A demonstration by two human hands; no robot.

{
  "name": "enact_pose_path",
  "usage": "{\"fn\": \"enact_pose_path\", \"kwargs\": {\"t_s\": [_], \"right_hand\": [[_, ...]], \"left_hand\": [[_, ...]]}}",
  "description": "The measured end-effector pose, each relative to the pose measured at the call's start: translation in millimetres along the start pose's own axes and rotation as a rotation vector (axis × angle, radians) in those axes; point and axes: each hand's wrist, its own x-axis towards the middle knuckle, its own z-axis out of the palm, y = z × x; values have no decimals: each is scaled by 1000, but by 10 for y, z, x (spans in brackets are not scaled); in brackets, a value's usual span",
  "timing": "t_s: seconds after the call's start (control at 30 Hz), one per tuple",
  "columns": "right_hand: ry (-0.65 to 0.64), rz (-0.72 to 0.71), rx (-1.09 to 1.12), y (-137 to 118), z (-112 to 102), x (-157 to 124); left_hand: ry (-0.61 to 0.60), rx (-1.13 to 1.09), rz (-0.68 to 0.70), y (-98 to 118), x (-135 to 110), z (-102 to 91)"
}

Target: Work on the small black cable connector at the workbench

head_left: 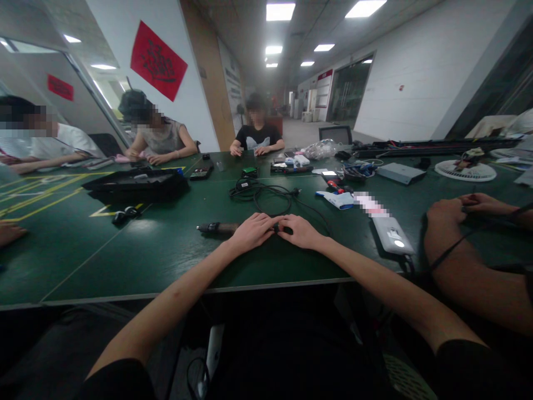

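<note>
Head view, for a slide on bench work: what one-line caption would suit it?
Left hand over a dark cylindrical tool, right hand close beside it, at a green table.

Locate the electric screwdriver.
Left of centre in the head view, the electric screwdriver is in the left hand, tip pointing left, nearer than the black cable.

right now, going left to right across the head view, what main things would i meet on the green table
Black tray → tool → blue-and-white bundle → grey box → white disc. Overlapping items are left out.
</note>
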Motion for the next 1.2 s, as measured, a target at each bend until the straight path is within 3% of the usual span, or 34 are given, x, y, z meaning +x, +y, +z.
{"fn": "enact_pose_path", "kwargs": {"t_s": [1.2], "right_hand": [[-4, -4, -14, 39, 29, 0]], "left_hand": [[6, 15, 37, 0, -7, 26]]}}
